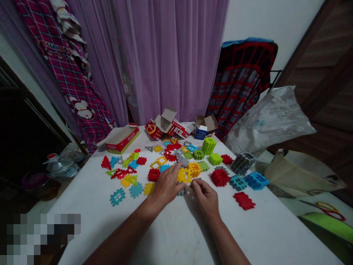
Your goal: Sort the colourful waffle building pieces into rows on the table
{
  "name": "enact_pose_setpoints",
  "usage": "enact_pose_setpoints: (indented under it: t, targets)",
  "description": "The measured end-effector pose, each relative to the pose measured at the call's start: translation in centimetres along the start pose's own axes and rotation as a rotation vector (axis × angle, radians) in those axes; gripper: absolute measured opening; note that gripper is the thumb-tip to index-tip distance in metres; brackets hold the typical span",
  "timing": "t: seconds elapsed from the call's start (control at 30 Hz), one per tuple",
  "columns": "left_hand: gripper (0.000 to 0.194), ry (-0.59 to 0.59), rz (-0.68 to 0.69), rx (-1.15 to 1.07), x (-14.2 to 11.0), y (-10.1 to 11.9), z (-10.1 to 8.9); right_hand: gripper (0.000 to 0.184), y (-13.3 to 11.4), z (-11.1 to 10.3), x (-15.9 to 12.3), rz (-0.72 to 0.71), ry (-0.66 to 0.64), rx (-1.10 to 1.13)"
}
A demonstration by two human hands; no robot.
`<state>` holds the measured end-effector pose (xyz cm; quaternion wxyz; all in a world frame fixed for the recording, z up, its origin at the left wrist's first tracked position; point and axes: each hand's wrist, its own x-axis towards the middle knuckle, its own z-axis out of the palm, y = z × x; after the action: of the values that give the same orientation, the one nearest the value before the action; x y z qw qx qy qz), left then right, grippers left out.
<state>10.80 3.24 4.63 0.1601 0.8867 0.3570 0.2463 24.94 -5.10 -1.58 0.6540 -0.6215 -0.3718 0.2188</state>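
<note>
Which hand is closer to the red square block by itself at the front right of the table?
Right. The right hand is nearer, off to the left of the red waffle block, not touching it. The left hand is farther left, beyond the right hand.

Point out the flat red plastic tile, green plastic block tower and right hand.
Flat red plastic tile (244, 201), head view, centre.
Green plastic block tower (209, 145), head view, side.
Right hand (205, 198), head view, back.

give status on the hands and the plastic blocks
Left hand over the yellow waffle block, grip unclear. Right hand curled beside a grey block. Loose plastic pieces around both on the white table.
</note>
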Motion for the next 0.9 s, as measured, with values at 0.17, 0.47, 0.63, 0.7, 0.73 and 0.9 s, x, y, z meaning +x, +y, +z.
enact_pose_setpoints:
  t: [0.17,0.47,0.63,0.7,0.73,0.9]
  targets:
    - [0.076,0.059,-0.002,0.083,-0.3,0.7,0.4,0.035,-1.3,0.1,-0.2,0.065,0.005,0.052]
    - [0.070,0.063,0.003,-0.061,-0.5,1.5,0.9,0.039,-1.9,-0.3,0.5,0.192,0.025,0.215]
    - [0.059,0.053,-0.138,-0.279,-0.8,1.4,1.3,0.039,-1.4,-0.6,0.8,0.219,0.013,0.268]
    - [0.057,0.042,-0.199,-0.341,-0.8,1.5,1.4,0.038,-1.3,-0.6,0.7,0.223,0.008,0.282]
    - [0.057,0.038,-0.222,-0.362,-0.8,1.6,1.4,0.037,-1.3,-0.5,0.7,0.225,0.005,0.290]
    - [0.053,0.013,-0.318,-0.497,-0.8,2.0,1.3,0.035,-1.5,-0.4,0.5,0.236,-0.016,0.303]
